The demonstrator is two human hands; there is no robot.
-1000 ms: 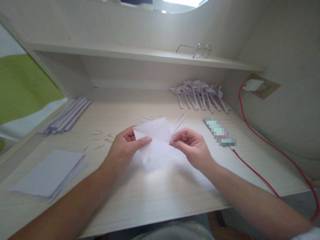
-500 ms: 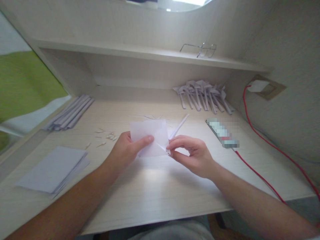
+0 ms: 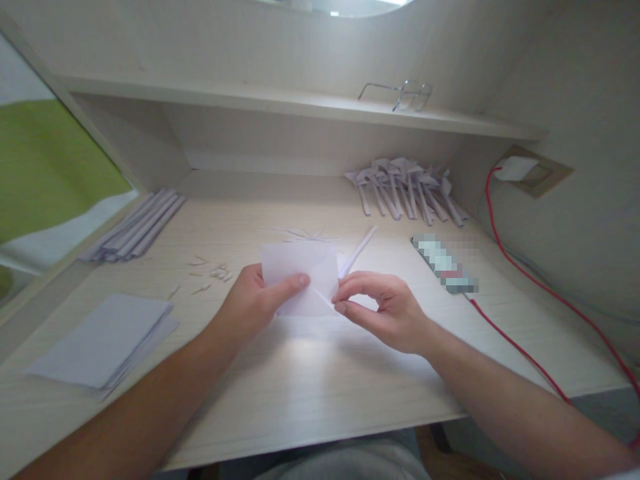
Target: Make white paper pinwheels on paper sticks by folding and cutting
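Note:
A square white sheet of paper (image 3: 295, 263) is held above the desk, with a slit or crease running toward its lower right corner. My left hand (image 3: 255, 297) grips it from the left, thumb on top and fingers hidden underneath. At that lower right corner, my right hand (image 3: 383, 303) pinches the paper between thumb and index finger. Behind the right hand lies a rolled paper stick (image 3: 359, 251) on the desk, its near end partly covered. Thin paper strips (image 3: 307, 235) lie just beyond the sheet.
Left on the desk are a stack of white paper (image 3: 103, 340), small pale bits (image 3: 220, 272) and paper rolls (image 3: 140, 227). Paper pinwheels (image 3: 405, 183) lie at the back right. A phone (image 3: 443, 263) with a red cable (image 3: 520, 363) is to the right. Glasses (image 3: 413, 97) rest on the shelf.
The view has shifted slightly. Both hands keep their hold on the sheet, and my right fingertips have moved a little at its lower right corner.

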